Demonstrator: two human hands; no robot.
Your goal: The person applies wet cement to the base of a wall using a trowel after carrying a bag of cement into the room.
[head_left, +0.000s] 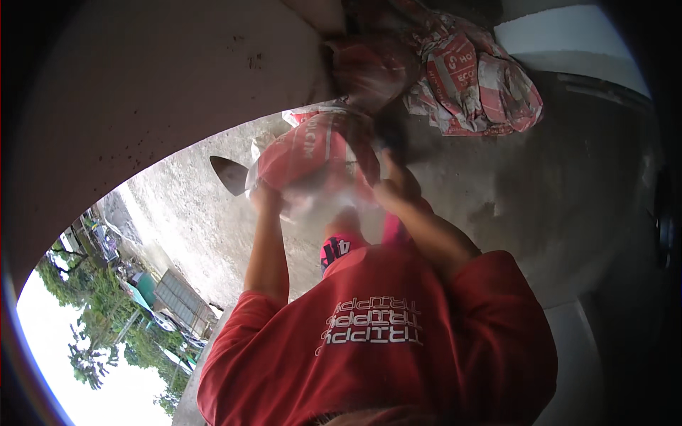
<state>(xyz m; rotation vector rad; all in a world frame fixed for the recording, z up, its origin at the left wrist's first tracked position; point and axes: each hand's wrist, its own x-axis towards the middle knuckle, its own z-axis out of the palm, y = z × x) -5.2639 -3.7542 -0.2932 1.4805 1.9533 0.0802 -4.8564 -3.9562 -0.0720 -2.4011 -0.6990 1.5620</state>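
Note:
A red and white cement sack (305, 153) hangs or stands slightly crumpled in front of me, its lower part hazed by pale dust and motion. My left hand (266, 198) is closed on the sack's near left edge. On its near right side my right hand (389, 193) grips the sack, with the fingers partly blurred. A pointed metal blade, like a trowel's (229, 175), sticks out left of the sack beside my left hand. Its handle is hidden, so I cannot tell whether anything holds it.
Crumpled red and white sacks (476, 85) lie on the concrete floor (561, 184) at the far right. Another red sack (373, 67) is blurred behind mine. A pale curved wall (177, 71) fills the upper left. Outside, trees (85, 298) and scrap stand at the lower left.

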